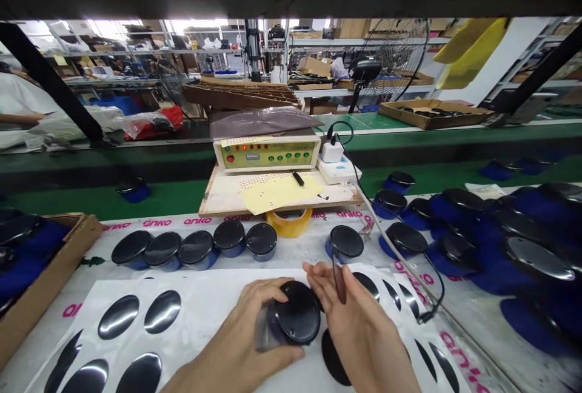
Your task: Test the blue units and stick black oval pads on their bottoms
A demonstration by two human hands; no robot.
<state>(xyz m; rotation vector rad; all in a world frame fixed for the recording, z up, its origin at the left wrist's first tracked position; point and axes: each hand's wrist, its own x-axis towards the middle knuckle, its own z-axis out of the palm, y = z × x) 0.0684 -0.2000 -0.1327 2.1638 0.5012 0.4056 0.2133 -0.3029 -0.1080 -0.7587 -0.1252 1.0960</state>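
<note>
Right now the left hand point(236, 338) is closed around a round black-topped blue canister point(297, 313), over a white sheet of glossy black ovals point(136, 320) on the near tabletop point(477, 338). Just beside it, the right hand point(359, 320) pinches a thin dark oval piece point(339, 281) on edge. Farther off, a row of matching canisters point(195, 247) sits before a roll of amber tape point(288, 222).

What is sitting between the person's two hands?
In the head view, a round black-topped blue container sits between the left hand and the right hand, and both hands touch it.
</note>
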